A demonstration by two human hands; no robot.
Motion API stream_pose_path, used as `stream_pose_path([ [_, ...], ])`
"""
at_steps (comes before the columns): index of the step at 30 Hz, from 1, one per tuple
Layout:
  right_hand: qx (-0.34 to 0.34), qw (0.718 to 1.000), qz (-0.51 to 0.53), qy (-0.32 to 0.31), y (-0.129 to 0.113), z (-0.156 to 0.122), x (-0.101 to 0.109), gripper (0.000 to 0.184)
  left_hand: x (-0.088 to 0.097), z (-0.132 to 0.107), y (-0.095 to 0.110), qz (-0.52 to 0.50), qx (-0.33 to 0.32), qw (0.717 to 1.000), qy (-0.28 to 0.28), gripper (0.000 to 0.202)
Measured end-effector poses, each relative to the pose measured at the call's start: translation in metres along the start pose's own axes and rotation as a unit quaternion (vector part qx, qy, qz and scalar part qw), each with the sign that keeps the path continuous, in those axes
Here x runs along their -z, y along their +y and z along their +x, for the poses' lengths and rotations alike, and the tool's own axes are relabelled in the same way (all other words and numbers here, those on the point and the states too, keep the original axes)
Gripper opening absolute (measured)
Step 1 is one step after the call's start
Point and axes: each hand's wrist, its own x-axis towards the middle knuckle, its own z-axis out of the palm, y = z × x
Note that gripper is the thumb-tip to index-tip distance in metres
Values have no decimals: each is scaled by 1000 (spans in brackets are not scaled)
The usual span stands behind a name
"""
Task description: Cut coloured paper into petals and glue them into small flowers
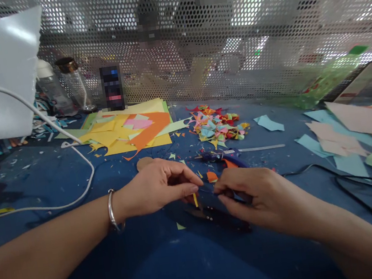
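Observation:
My left hand, a silver bangle on its wrist, pinches a small dark paper piece with thumb and fingers closed; a thin yellow paper strip hangs under its fingertips. My right hand meets it from the right, fingers curled and pinched on the same small piece. Both hands hover just above the blue table. A small orange scrap lies just behind the fingertips. Dark scissors lie on the table under the hands. A glue gun rests behind them.
Yellow and orange paper sheets lie at the back left, a heap of small coloured folded pieces at the back centre, pale blue and pink sheets on the right. A white cable and a black cable cross the table. A perforated metal screen closes the back.

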Motion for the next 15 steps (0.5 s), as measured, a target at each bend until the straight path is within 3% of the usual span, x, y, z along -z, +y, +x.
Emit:
stream_pose_path([
  [15, -14, 998, 32, -43, 4, 2, -1, 13, 3, 2, -1, -32, 49, 998, 10, 11],
])
